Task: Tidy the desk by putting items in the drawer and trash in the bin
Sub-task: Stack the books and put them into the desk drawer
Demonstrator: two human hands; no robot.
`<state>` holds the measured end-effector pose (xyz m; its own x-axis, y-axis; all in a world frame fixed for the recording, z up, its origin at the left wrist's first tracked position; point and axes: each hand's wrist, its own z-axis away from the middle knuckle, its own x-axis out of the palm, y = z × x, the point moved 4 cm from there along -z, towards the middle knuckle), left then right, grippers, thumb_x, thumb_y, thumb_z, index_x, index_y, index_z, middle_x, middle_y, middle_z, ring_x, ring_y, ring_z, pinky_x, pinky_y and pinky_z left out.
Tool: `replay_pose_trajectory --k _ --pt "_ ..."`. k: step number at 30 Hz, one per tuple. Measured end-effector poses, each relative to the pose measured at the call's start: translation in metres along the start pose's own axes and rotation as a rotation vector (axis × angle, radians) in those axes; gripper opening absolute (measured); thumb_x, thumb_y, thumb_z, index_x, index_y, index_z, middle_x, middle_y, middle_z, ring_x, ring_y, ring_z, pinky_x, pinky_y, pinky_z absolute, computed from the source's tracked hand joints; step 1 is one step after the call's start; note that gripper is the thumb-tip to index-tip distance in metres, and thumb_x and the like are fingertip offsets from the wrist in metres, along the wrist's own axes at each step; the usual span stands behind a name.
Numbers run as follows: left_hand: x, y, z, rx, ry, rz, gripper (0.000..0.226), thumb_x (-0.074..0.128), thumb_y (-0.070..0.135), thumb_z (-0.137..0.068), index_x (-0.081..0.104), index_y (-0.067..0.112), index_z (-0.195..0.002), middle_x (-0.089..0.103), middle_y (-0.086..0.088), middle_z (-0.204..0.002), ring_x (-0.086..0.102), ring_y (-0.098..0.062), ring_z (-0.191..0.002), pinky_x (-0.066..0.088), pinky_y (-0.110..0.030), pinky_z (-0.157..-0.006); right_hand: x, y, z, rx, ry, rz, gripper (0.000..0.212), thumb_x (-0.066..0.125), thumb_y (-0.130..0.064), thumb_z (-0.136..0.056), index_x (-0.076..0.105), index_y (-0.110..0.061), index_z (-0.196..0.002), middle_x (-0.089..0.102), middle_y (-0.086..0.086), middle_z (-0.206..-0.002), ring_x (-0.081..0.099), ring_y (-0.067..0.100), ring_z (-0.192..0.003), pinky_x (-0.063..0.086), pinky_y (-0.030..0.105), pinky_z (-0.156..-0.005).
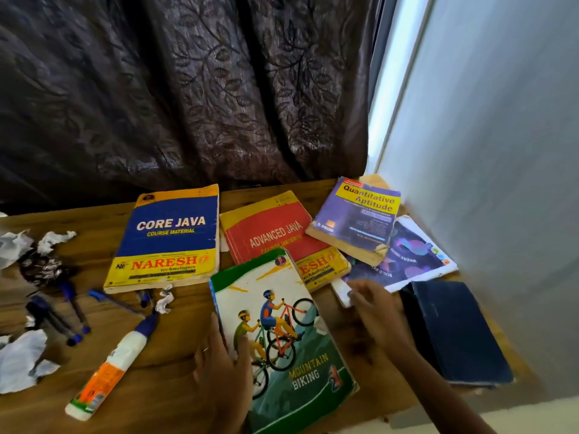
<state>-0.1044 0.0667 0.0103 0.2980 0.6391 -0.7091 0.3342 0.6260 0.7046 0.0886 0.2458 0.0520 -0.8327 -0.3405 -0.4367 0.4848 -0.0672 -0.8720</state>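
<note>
Books crowd a brown wooden desk [175,364] set against a dark leaf-patterned curtain [188,89]. Nearest the camera lies a green-edged notebook with a mountain-biking cover [282,333], its upper corner overlapping a red-and-yellow "Advanced Java" paperback [269,230]. The left hand [222,368] holds this notebook by its left edge, thumb on the cover and fingers along the side. The right hand [376,311], blurred, reaches toward a small white object [341,291] on the desk; whether the fingers grip it cannot be told. A blue-and-yellow "Core Java" paperback [169,239] lies to the left, and a purple "Quantitative Aptitude" book [357,217] rests partly on a purple-printed white booklet [416,255] at the right. A dark navy hardcover book [454,333] sits near the desk's right edge. Left of the books lie a white glue bottle with a blue cap and orange label [116,361], several blue pens [59,314] and crumpled scraps of white paper [22,358].
</note>
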Motion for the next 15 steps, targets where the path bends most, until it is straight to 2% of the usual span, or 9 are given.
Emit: replay_pose_trajectory --k 3,5,8,10,11,13,15 --pt "0.003 0.008 -0.007 -0.102 0.006 0.013 0.080 0.034 0.053 -0.074 0.036 0.014 -0.144 0.046 -0.014 -0.142 0.036 -0.038 -0.130 0.030 -0.049 -0.103 0.020 -0.008 -0.007 0.013 -0.241 0.056 0.011 0.052 -0.015 -0.092 0.058 -0.023 -0.095 0.066 0.009 -0.095 0.065 0.029 -0.089 0.054 0.047 -0.084" --pt "0.004 0.011 -0.010 -0.124 0.013 0.014 0.078 0.037 0.048 -0.073 0.037 0.014 -0.143 0.047 -0.012 -0.141 0.037 -0.037 -0.129 0.031 -0.049 -0.102 0.036 -0.007 -0.006 0.010 -0.374 0.126 0.008 0.052 -0.016 -0.093 0.058 -0.021 -0.091 0.066 0.007 -0.092 0.065 0.026 -0.087 0.055 0.043 -0.082" --pt "0.007 0.009 -0.014 -0.138 -0.013 0.035 0.078 0.039 0.053 -0.072 0.040 0.015 -0.141 0.055 -0.012 -0.132 0.046 -0.035 -0.121 0.037 -0.047 -0.097 0.046 -0.009 -0.004 -0.047 -0.433 0.192 0.016 0.052 -0.013 -0.093 0.057 -0.020 -0.080 0.061 0.000 -0.079 0.060 0.016 -0.075 0.050 0.030 -0.070" --pt "0.008 0.004 -0.020 -0.164 -0.027 0.136 0.077 0.041 0.059 -0.071 0.042 0.021 -0.138 0.062 -0.009 -0.121 0.057 -0.031 -0.107 0.046 -0.048 -0.093 0.050 -0.011 -0.006 -0.081 -0.463 0.258 0.013 0.051 -0.009 -0.092 0.059 -0.010 -0.081 0.061 0.009 -0.080 0.059 0.020 -0.075 0.049 0.031 -0.070" --pt "0.008 0.000 -0.024 -0.186 -0.029 0.205 0.072 0.046 0.057 -0.074 0.043 0.022 -0.137 0.063 -0.007 -0.116 0.060 -0.029 -0.100 0.049 -0.048 -0.089 0.053 -0.013 -0.005 -0.101 -0.490 0.288 0.013 0.051 -0.008 -0.091 0.059 -0.006 -0.081 0.061 0.013 -0.080 0.059 0.023 -0.075 0.049 0.034 -0.071" --pt "0.003 -0.010 -0.033 -0.247 -0.020 0.246 0.057 0.058 0.040 -0.083 0.046 0.017 -0.134 0.061 -0.008 -0.116 0.059 -0.029 -0.098 0.050 -0.046 -0.087 0.065 -0.017 0.000 -0.140 -0.580 0.301 0.020 0.052 -0.006 -0.090 0.055 -0.014 -0.071 0.058 0.008 -0.072 0.056 0.021 -0.072 0.049 0.036 -0.070" --pt "-0.008 -0.020 -0.044 -0.260 0.026 0.171 0.058 0.058 0.042 -0.081 0.047 0.013 -0.130 0.058 -0.017 -0.118 0.056 -0.036 -0.102 0.047 -0.047 -0.088 0.083 -0.020 0.008 -0.157 -0.662 0.290 0.026 0.053 -0.007 -0.088 0.049 -0.021 -0.067 0.053 -0.003 -0.066 0.056 0.019 -0.071 0.049 0.035 -0.069"
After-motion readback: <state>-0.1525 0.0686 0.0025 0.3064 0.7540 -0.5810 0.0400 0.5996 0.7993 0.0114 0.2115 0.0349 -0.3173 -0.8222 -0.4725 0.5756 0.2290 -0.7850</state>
